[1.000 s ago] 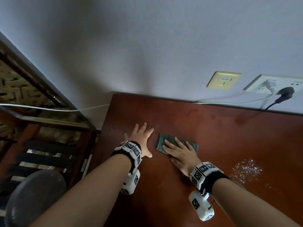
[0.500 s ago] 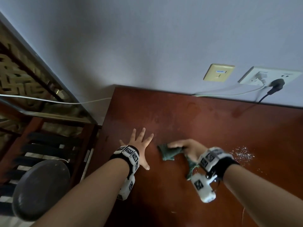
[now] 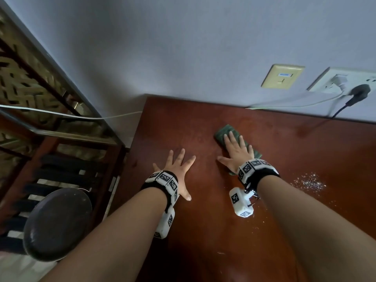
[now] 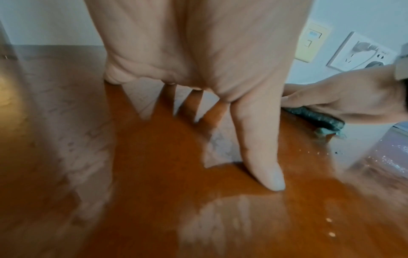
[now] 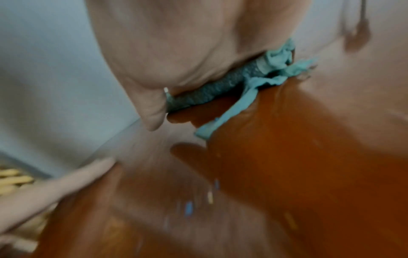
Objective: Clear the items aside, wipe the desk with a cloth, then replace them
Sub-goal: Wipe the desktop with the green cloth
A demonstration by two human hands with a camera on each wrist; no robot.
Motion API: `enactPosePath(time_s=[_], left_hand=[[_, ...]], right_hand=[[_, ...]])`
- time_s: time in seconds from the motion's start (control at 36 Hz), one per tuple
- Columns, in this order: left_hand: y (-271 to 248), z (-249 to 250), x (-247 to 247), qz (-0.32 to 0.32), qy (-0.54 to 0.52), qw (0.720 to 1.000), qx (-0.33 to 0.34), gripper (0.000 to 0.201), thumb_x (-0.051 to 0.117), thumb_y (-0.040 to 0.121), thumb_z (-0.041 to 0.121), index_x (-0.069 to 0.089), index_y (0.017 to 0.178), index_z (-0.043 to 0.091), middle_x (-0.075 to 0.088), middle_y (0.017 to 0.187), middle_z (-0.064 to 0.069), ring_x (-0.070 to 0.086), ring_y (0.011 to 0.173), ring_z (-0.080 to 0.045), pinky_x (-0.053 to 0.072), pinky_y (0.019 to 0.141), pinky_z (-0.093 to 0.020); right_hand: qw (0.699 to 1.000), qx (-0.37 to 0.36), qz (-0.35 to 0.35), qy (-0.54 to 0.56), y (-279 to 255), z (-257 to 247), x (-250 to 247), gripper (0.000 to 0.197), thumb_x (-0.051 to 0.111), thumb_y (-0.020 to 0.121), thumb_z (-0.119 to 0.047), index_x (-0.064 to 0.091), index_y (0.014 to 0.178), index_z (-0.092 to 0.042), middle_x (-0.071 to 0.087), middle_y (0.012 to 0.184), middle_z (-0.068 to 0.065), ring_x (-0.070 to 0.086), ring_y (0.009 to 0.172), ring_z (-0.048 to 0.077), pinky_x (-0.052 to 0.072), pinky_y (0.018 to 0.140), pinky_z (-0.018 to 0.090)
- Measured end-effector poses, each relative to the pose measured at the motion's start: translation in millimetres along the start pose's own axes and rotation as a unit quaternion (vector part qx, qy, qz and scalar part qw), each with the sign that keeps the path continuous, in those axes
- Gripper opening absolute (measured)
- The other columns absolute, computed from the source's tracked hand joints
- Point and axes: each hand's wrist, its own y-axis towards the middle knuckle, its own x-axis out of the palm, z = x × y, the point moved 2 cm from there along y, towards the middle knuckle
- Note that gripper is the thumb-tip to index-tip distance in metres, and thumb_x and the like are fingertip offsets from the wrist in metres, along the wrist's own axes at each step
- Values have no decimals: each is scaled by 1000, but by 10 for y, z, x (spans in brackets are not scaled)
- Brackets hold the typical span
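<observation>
Cloth [image 3: 227,132] now farther up desk [image 3: 284,149] under flattened right hand [image 3: 237,153]; left hand [image 3: 179,167] stays splayed flat.

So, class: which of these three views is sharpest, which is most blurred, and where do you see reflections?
Head view: sharpest, with the right hand, green cloth and white crumbs crisp, though the wall bends toward the edges. Left wrist view: left hand fairly clear, its fingers mirrored in the glossy desk. Right wrist view: most blurred, specks smeared into streaks.

The reddish-brown wooden desk [image 3: 203,231] stands against the wall. On it lie a green cloth [image 3: 224,132] under a flat hand, and white crumbs [image 3: 309,182] scattered toward its right.
</observation>
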Motion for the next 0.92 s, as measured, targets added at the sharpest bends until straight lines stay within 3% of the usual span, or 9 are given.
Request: enactPosePath(time_s=[0.33, 0.5, 0.56, 0.67, 0.75, 0.81, 0.86, 0.89, 0.92], left_hand=[[-90, 13, 78, 36, -37, 999, -10, 129, 86, 72, 43, -12, 155, 39, -31, 160, 10, -27, 148, -25, 3, 113, -72], [-191, 64, 221, 69, -77, 995, -16, 110, 81, 81, 33, 1, 158, 37, -20, 164, 7, -18, 151, -24, 10, 117, -67], [-252, 67, 280, 69, -74, 995, -13, 108, 80, 82, 32, 3, 158, 36, -18, 165, 7, -16, 152, -24, 11, 117, -66], [-381, 86, 342, 29, -34, 999, 2, 119, 84, 77, 33, -4, 158, 34, -24, 163, 5, -19, 151, -27, 13, 117, -66], [-461, 93, 401, -18, -9, 1000, 5, 132, 87, 71, 39, -14, 155, 37, -36, 158, 7, -29, 147, -29, 11, 114, -70], [-505, 97, 458, -43, 11, 999, 0, 140, 89, 67, 42, -22, 153, 39, -43, 154, 7, -34, 144, -31, 9, 113, -73], [-523, 105, 512, -51, 30, 998, -6, 147, 91, 64, 43, -28, 150, 39, -47, 151, 5, -37, 142, -33, 6, 112, -74], [-522, 110, 531, -50, 35, 998, -7, 149, 92, 62, 43, -30, 148, 39, -48, 151, 5, -38, 141, -33, 4, 112, -75], [-518, 114, 544, -47, 37, 998, -8, 151, 93, 61, 43, -31, 148, 39, -48, 150, 4, -39, 141, -33, 3, 112, -75]], right_hand=[[982, -177, -32, -55, -823, -200, 471, 68, 38, 98, -42, -10, 147, -46, -24, 146, -30, -25, 138, 8, -10, 115, 45], [980, -192, -20, 39, -1130, -242, 575, 65, 39, 97, -9, 19, 145, -49, 0, 147, -36, -14, 138, -2, -7, 119, 40], [977, -203, -39, 50, -1234, -274, 563, 67, 38, 94, 1, 30, 144, -43, 12, 150, -31, -7, 140, -2, -5, 119, 36], [966, -221, -108, 82, -1384, -290, 468, 63, 39, 90, 12, 45, 141, -25, 26, 153, -14, 6, 143, 6, -1, 120, 36], [960, -151, -147, 184, -1394, -188, 448, 65, 39, 89, 16, 61, 126, -33, 44, 145, -14, 24, 141, 4, 15, 120, 32], [942, -73, -157, 288, -1424, -173, 294, 58, 42, 91, 13, 68, 115, -33, 58, 131, -9, 54, 120, 7, 42, 101, 18], [910, -36, -141, 389, -1352, -156, 117, 47, 43, 89, 18, 64, 121, -8, 62, 117, 5, 62, 88, 4, 46, 69, 3], [897, -31, -116, 425, -1298, -146, 6, 48, 42, 86, 24, 59, 125, 0, 61, 114, 8, 62, 81, 2, 47, 66, 3], [891, -32, -86, 446, -1208, -126, -80, 52, 39, 84, 28, 56, 126, 2, 60, 112, 10, 64, 80, 2, 49, 72, 5]])
